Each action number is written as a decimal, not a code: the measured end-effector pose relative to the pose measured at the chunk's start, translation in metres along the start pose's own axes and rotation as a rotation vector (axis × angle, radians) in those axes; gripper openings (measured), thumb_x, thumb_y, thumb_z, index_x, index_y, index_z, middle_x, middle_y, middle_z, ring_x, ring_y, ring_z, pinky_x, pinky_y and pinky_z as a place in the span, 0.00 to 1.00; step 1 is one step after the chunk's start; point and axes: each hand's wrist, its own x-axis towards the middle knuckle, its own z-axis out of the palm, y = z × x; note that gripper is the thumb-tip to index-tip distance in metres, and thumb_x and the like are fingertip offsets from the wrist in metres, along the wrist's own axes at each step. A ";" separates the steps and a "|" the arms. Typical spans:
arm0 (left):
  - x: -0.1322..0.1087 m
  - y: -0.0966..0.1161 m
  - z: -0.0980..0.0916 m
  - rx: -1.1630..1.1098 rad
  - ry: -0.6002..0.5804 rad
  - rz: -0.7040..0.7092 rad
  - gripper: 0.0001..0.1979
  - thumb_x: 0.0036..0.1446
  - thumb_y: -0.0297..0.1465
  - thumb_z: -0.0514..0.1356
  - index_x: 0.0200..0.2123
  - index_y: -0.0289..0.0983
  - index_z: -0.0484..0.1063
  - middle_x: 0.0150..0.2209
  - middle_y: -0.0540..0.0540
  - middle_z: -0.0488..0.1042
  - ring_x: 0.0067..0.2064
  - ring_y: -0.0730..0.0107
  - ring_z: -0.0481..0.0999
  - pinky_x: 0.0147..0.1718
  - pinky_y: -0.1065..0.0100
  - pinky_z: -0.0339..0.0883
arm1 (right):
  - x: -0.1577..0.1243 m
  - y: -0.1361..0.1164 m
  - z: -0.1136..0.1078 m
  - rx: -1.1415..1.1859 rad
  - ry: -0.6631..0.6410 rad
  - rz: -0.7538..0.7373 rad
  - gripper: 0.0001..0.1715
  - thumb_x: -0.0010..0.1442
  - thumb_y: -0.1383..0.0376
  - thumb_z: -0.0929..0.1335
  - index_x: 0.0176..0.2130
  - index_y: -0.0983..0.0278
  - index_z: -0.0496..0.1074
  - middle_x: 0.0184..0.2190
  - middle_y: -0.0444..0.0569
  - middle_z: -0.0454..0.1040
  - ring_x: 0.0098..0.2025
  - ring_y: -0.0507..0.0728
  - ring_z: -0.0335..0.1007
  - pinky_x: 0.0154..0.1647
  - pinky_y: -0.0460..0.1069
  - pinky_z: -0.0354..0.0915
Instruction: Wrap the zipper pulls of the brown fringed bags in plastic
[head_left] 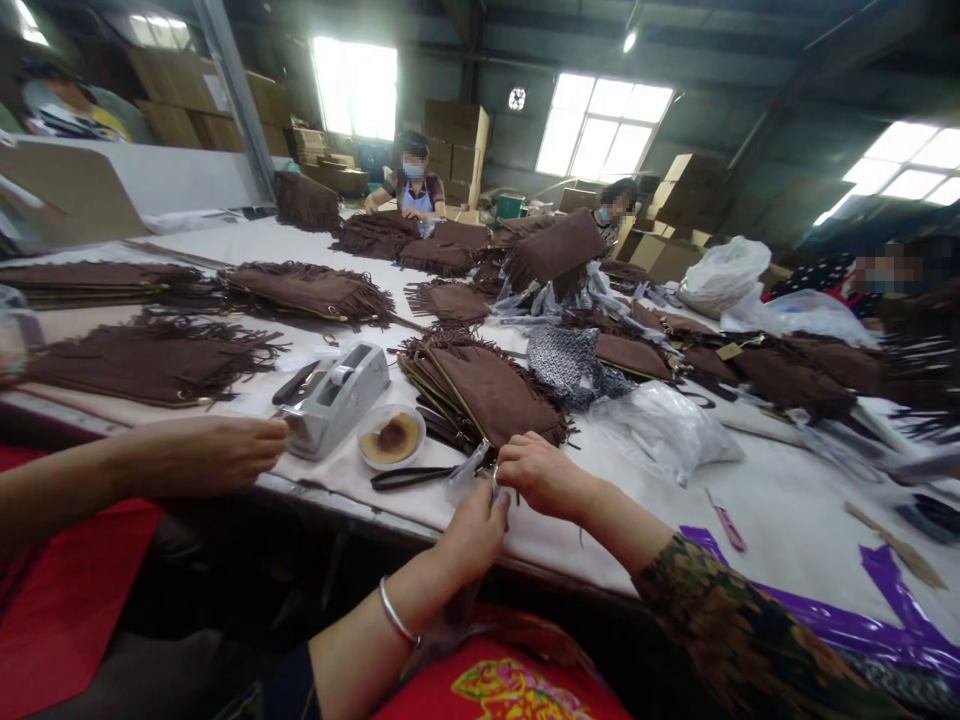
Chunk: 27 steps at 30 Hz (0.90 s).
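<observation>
Both my hands meet at the table's front edge, by the near corner of a brown fringed pouch (502, 390) with a gold zipper, which lies on a stack of similar ones. My left hand (476, 530), with a silver bangle on its wrist, is closed in a pinch around a small metal clasp (495, 474) and some clear plastic (466, 475). My right hand (544, 474) pinches at the same clasp from the other side; the fingers partly hide it. A dark wrist strap (412, 478) lies just left of them.
A grey tape dispenser (341, 400) and a small bowl (391, 437) with a brownish pad stand to the left. A co-worker's hand (232, 452) is beside the dispenser. A pink cutter (727, 522), purple plastic strips (817, 615) and a plastic bag (667, 430) lie right. More pouches (307, 290) lie behind.
</observation>
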 end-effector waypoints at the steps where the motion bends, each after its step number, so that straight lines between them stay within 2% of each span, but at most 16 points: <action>1: 0.000 0.000 0.000 0.059 0.033 0.029 0.10 0.59 0.35 0.56 0.27 0.38 0.66 0.24 0.46 0.67 0.26 0.67 0.65 0.28 0.65 0.56 | 0.002 -0.001 -0.001 -0.015 -0.025 0.009 0.05 0.56 0.70 0.68 0.32 0.62 0.74 0.33 0.49 0.74 0.39 0.56 0.63 0.38 0.52 0.51; 3: 0.002 0.001 0.001 0.083 0.058 0.005 0.10 0.59 0.32 0.54 0.26 0.38 0.66 0.23 0.45 0.68 0.26 0.67 0.65 0.28 0.65 0.56 | 0.006 -0.002 -0.001 -0.028 -0.053 0.037 0.05 0.56 0.70 0.68 0.32 0.62 0.74 0.32 0.49 0.73 0.37 0.56 0.63 0.37 0.52 0.50; 5: 0.005 0.001 0.002 0.020 0.043 -0.079 0.12 0.60 0.33 0.52 0.25 0.38 0.66 0.21 0.46 0.66 0.23 0.68 0.64 0.25 0.66 0.55 | 0.007 -0.002 -0.001 -0.038 -0.039 0.079 0.05 0.58 0.70 0.67 0.34 0.62 0.74 0.31 0.49 0.73 0.36 0.56 0.63 0.36 0.52 0.50; 9: 0.007 -0.001 0.002 -0.153 -0.004 -0.221 0.13 0.60 0.38 0.52 0.26 0.39 0.64 0.17 0.51 0.62 0.17 0.74 0.58 0.19 0.69 0.50 | 0.001 0.005 -0.001 -0.077 0.086 0.155 0.08 0.62 0.69 0.65 0.38 0.62 0.74 0.36 0.51 0.75 0.40 0.57 0.64 0.40 0.52 0.53; 12: 0.006 0.000 0.001 -0.241 -0.056 -0.286 0.15 0.60 0.43 0.52 0.28 0.39 0.63 0.16 0.55 0.59 0.14 0.77 0.54 0.15 0.72 0.46 | -0.008 0.013 -0.002 -0.001 0.207 0.236 0.10 0.64 0.67 0.64 0.40 0.62 0.75 0.40 0.52 0.75 0.43 0.57 0.66 0.43 0.51 0.57; 14: 0.005 0.001 -0.001 -0.278 -0.078 -0.302 0.16 0.59 0.46 0.52 0.29 0.39 0.62 0.16 0.56 0.59 0.13 0.78 0.53 0.14 0.73 0.45 | -0.013 0.016 -0.001 0.060 0.241 0.243 0.12 0.64 0.67 0.64 0.45 0.61 0.74 0.44 0.53 0.74 0.44 0.57 0.66 0.45 0.51 0.59; 18: 0.004 0.000 -0.002 -0.303 -0.083 -0.305 0.19 0.58 0.49 0.52 0.31 0.38 0.64 0.15 0.57 0.59 0.13 0.79 0.53 0.13 0.74 0.44 | -0.017 0.017 0.002 0.087 0.198 0.133 0.16 0.62 0.67 0.66 0.50 0.57 0.73 0.49 0.52 0.73 0.47 0.58 0.67 0.46 0.52 0.61; 22: 0.006 -0.003 -0.003 -0.304 -0.083 -0.313 0.20 0.60 0.50 0.50 0.33 0.38 0.65 0.15 0.57 0.59 0.13 0.79 0.53 0.14 0.75 0.45 | -0.017 0.018 -0.003 0.155 0.285 0.136 0.20 0.63 0.70 0.63 0.53 0.59 0.70 0.50 0.54 0.72 0.49 0.58 0.67 0.50 0.53 0.63; 25: 0.007 -0.004 -0.004 -0.298 -0.092 -0.334 0.19 0.61 0.47 0.49 0.35 0.37 0.66 0.16 0.57 0.59 0.14 0.78 0.53 0.14 0.74 0.47 | -0.017 0.014 -0.007 0.125 0.175 0.072 0.26 0.60 0.73 0.63 0.55 0.56 0.69 0.55 0.54 0.69 0.53 0.61 0.65 0.52 0.56 0.63; 27: 0.007 -0.006 -0.004 -0.263 -0.085 -0.341 0.18 0.62 0.45 0.47 0.35 0.37 0.67 0.16 0.55 0.60 0.14 0.76 0.55 0.15 0.72 0.49 | -0.015 0.009 -0.004 0.094 0.118 0.059 0.25 0.59 0.73 0.63 0.53 0.55 0.71 0.56 0.54 0.68 0.55 0.63 0.64 0.53 0.58 0.62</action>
